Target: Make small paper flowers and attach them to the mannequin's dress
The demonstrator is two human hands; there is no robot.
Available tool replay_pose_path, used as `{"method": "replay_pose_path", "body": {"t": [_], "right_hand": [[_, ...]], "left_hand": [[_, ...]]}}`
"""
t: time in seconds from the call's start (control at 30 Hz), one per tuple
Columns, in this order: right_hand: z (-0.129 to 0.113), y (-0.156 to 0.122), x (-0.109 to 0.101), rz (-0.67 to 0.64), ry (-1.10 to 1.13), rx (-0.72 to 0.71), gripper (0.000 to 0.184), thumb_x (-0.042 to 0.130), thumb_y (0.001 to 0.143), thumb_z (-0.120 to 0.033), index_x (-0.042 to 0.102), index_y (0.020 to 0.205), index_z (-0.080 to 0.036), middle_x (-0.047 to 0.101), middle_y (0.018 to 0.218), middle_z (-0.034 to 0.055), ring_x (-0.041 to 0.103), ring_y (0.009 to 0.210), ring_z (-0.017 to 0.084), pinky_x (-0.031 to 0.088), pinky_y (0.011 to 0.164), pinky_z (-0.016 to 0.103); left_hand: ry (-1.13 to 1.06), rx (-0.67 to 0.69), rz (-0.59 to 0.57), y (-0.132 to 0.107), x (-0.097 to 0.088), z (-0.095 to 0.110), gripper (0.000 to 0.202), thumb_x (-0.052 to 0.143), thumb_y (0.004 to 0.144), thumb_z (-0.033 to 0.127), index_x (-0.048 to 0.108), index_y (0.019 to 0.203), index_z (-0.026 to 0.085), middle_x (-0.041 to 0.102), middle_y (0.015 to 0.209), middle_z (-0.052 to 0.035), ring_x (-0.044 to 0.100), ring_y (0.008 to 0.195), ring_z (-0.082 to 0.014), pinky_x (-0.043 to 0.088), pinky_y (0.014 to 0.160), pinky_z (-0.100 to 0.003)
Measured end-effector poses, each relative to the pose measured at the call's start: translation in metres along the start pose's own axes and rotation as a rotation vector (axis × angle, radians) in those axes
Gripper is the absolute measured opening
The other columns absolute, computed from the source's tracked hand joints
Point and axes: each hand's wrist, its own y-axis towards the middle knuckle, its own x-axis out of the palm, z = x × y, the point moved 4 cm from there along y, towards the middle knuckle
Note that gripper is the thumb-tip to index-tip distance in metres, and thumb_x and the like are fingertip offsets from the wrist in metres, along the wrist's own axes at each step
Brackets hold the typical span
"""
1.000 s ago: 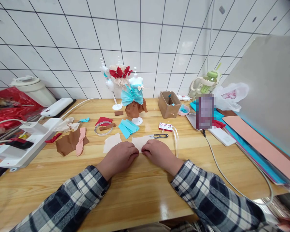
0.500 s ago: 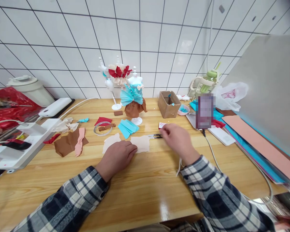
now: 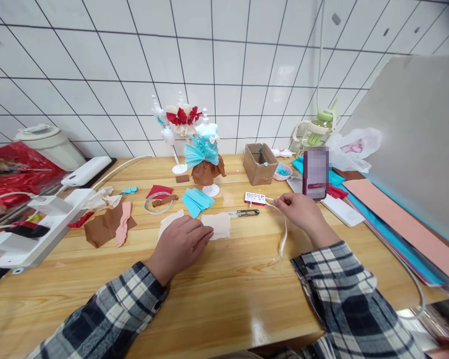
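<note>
My left hand point(image 3: 183, 242) rests palm down over two cream paper-like pieces, fingers lying close together, with the right-hand piece point(image 3: 220, 227) sticking out past the fingertips. It partly covers the other cream piece point(image 3: 169, 219). Between thumb and fingertips of my right hand point(image 3: 297, 209) is a thin white ribbon or cord point(image 3: 284, 237), whose loose end hangs down to the table. Just left of that hand lies a small red and white card point(image 3: 255, 198). Black-handled thread snips point(image 3: 244, 213) lie between my hands, a folded turquoise piece point(image 3: 197, 200) behind them.
Small dress forms, one in a turquoise and brown outfit point(image 3: 205, 154), stand at the back beside a cardboard box point(image 3: 261, 167). A phone point(image 3: 316, 174) stands at right. A power strip point(image 3: 45, 229), brown scraps point(image 3: 107, 228) and a clear ring point(image 3: 155, 205) are at left.
My right hand has moved right, off the snips and the card, pulling the white ribbon with it. The left hand stays on the cream pieces.
</note>
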Motion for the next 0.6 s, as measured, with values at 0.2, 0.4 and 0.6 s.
{"method": "replay_pose_path", "body": {"t": [0.2,0.4,0.6], "right_hand": [[-0.027,-0.005,0.011,0.112,-0.027,-0.211,0.025,0.05,0.088,-0.04,0.069,0.098,-0.026,0.067,0.087,0.0032,0.059,0.078,0.018,0.033,0.059,0.027],[-0.062,-0.007,0.03,0.291,-0.156,-0.483,0.034,0.066,0.078,-0.028,0.059,0.111,-0.022,0.062,0.108,0.0079,0.051,0.102,0.024,0.036,0.081,0.032],[-0.065,-0.001,0.034,0.293,-0.225,-0.5,0.017,0.06,0.084,-0.031,0.061,0.097,-0.021,0.066,0.097,0.0069,0.053,0.097,0.025,0.031,0.077,0.034]], "left_hand": [[-0.161,-0.02,0.064,0.021,0.009,0.022,0.016,0.052,0.089,0.025,0.068,0.088,0.02,0.067,0.078,-0.0038,0.055,0.074,-0.017,0.043,0.071,-0.033],[-0.209,-0.073,0.031,0.057,0.039,0.041,0.02,0.047,0.091,0.026,0.067,0.092,0.021,0.068,0.095,-0.0062,0.059,0.09,-0.0205,0.044,0.085,-0.039],[-0.134,-0.076,-0.031,0.077,0.065,0.04,0.016,0.053,0.086,0.025,0.059,0.096,0.015,0.05,0.137,-0.0147,0.042,0.13,-0.0276,0.034,0.108,-0.044]]}}
